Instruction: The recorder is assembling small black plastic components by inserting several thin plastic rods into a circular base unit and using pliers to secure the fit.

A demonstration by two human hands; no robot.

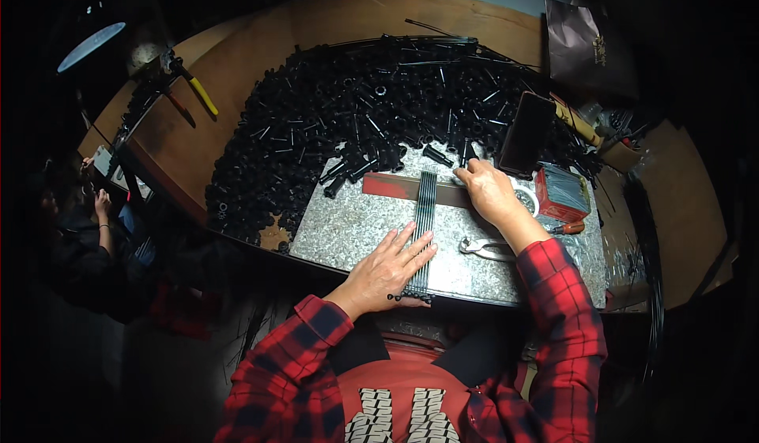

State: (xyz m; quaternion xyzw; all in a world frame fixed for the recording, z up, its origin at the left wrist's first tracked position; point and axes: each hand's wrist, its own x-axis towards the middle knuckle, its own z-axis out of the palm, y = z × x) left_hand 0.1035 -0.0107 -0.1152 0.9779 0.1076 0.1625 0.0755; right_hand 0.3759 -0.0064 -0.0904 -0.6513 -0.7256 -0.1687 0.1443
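Observation:
My left hand (383, 269) lies with its fingers stretched and apart across the near part of a row of thin dark metal rods (427, 206). The rods lie side by side, pointing away from me, their near ends with small dark knobs at the table's front edge. They cross over a reddish-brown flat bar (391, 184). My right hand (492, 192) is closed by the bar's right part, fingertips pinched at the edge of the black parts; what they hold, if anything, is hidden. Metal pliers (486, 248) lie below that hand.
A large heap of black tubular parts (316, 111) covers the back and left of the speckled tabletop (340, 229). Right of my right hand stand a white round container (527, 198), a red box (563, 194) of thin pieces and a dark upright block (526, 135). At far left another person's hand (103, 203) shows.

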